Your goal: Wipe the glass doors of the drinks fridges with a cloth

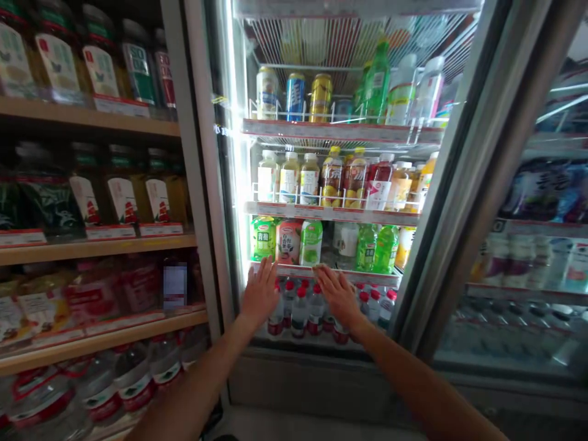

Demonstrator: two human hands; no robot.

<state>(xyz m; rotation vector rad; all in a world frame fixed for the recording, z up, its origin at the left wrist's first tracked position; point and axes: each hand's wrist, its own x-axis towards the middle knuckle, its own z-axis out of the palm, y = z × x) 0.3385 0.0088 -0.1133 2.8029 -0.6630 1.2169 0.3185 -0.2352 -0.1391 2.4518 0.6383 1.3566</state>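
Note:
My left hand [261, 293] reaches into the lit drinks cooler, its fingers stretched out at the front edge of the third shelf [294, 270]. Just above its fingertips stand a green drink pack [263, 236] and a pink pack [288, 240]. My right hand [340, 297] is palm down with fingers extended, below a green-and-white pack [311, 244]. Both hands hold nothing. Whether the fingertips touch the shelf edge, I cannot tell. Beneath and between the hands are water bottles [299, 312] with red caps, partly hidden by them.
Above are shelves with tea bottles [331, 177] and drink cans [295, 98]. Green bottles [366, 248] stand right of my right hand. A metal door frame [487, 165] borders the right side. Wooden shelves [101, 245] of packaged goods and bottles line the left.

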